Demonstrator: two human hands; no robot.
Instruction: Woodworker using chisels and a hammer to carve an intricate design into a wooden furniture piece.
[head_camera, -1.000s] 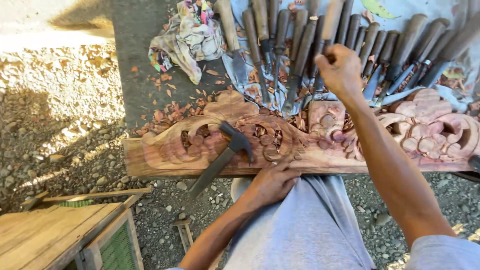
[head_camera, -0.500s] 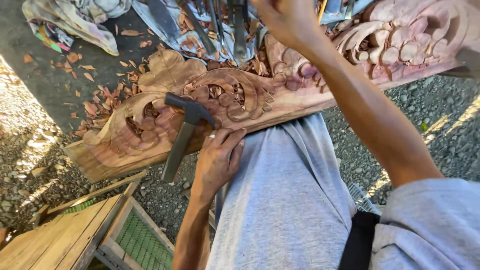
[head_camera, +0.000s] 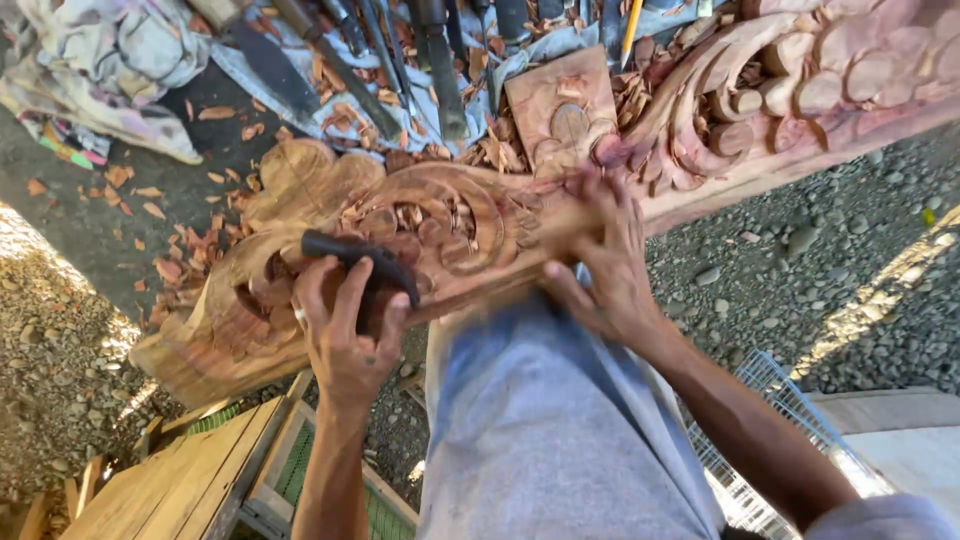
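Note:
A long reddish wooden panel (head_camera: 300, 190) carved with scrolls lies across my lap, running from lower left to upper right. My left hand (head_camera: 345, 335) is closed around a dark metal hammer (head_camera: 365, 258) just below its head, held over the panel's left scrollwork. My right hand (head_camera: 605, 265) rests on the middle of the carving, fingers curled around a blurred, wooden-handled chisel (head_camera: 560, 225) that points left into the scrollwork. Its blade is hidden by motion blur.
Several chisels (head_camera: 440, 70) lie on a blue cloth beyond the panel, beside a small carved block (head_camera: 560, 110) and a yellow pencil (head_camera: 632, 25). Wood chips (head_camera: 190, 265) litter the ground. A crumpled cloth (head_camera: 110, 60) lies upper left, a wooden crate (head_camera: 190, 490) lower left, wire mesh (head_camera: 775, 445) lower right, gravel (head_camera: 800, 260) around.
My right hand came back from the row of chisels to the middle of the carving with a tool in it. My left hand took hold of the hammer that lay on the panel.

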